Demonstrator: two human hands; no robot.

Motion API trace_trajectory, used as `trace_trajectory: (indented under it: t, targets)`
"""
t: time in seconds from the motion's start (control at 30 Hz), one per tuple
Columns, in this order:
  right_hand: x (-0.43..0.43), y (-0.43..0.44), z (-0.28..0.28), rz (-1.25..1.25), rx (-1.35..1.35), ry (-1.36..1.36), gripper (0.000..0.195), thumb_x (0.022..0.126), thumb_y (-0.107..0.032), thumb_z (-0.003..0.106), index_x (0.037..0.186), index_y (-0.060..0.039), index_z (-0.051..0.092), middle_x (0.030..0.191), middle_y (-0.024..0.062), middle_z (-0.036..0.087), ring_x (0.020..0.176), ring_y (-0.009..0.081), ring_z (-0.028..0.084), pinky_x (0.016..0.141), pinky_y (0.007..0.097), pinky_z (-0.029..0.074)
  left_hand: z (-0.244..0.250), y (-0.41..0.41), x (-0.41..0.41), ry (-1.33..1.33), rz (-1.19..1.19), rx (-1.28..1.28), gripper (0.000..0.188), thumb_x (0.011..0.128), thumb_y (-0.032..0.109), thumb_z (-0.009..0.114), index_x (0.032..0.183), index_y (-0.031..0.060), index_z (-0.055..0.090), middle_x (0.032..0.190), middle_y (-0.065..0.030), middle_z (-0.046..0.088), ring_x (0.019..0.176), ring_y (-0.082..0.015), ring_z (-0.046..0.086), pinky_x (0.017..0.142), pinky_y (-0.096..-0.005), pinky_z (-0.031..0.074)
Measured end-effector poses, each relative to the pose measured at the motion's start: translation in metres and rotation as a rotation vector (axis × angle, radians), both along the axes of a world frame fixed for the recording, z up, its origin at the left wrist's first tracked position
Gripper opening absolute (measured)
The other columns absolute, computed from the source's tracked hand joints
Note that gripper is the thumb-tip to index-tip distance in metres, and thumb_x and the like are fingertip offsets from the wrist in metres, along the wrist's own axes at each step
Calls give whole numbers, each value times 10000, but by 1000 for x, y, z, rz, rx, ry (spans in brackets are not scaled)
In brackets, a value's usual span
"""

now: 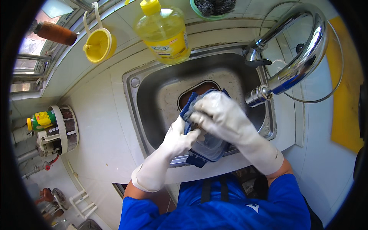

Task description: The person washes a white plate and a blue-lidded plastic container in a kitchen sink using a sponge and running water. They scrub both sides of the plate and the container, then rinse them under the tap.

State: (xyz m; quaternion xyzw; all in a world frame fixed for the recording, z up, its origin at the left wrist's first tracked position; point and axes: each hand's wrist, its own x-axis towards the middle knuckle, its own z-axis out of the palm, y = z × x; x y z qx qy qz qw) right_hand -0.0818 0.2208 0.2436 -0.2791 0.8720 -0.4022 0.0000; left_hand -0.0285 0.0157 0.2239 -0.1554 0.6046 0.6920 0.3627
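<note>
Both of my hands wear white rubber gloves. My left hand [177, 139] grips a clear plastic container lid [211, 151] by its left side; the lid has a blue rim and blue latch flaps. Pressed to the lid's upper left edge is a grey scouring pad [189, 110], held in the fingers of my right hand [222, 113]. The lid is tilted over the front edge of the stainless steel sink [161, 95]. Under my hands, a rectangular container [198, 86] with brown inside sits in the sink, mostly hidden by the lid and right glove.
A chrome faucet [307, 64] arches over the sink's right side. Behind the sink stand a dish soap bottle [164, 34] and a green bowl [208, 15] of steel wool. A yellow cup [100, 44] hangs at left. A yellow board [345, 86] is at right.
</note>
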Motion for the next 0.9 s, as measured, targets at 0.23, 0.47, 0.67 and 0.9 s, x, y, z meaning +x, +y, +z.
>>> trace_trajectory:
  t: [0.23, 0.47, 0.67, 0.9]
  targets:
    - [5, -10, 20, 69, -123, -97, 161, 926, -174, 833, 998, -44, 770, 974, 160, 763, 980, 372, 725, 882, 463, 580, -3, 4, 8, -41, 48, -6, 565, 987, 40, 611, 1546, 50, 528, 1226, -157, 762, 992, -219, 767, 861, -349, 619]
    - [-36, 22, -26, -347, -163, -71, 136, 969, -109, 796, 1057, -8, 776, 975, 133, 756, 941, 290, 722, 836, 414, 581, 12, 2, 12, 26, 113, 206, 600, 993, 42, 639, 1583, 55, 530, 1326, -175, 738, 1085, -237, 751, 862, -330, 614]
    - [12, -10, 4, -5, -210, -70, 181, 939, -183, 827, 1047, -50, 770, 934, 140, 741, 830, 329, 716, 770, 437, 581, 1, -2, 17, 28, 218, 179, 710, 938, -14, 676, 1615, 57, 478, 1325, -159, 708, 1068, -252, 741, 883, -371, 627]
    - [6, -11, -19, -188, -144, 28, 205, 981, -199, 781, 1101, -33, 773, 950, 166, 743, 894, 385, 702, 839, 479, 565, 1, 12, 24, 63, 312, 223, 782, 962, -16, 701, 1671, 62, 380, 1255, -124, 697, 933, -199, 727, 771, -315, 612]
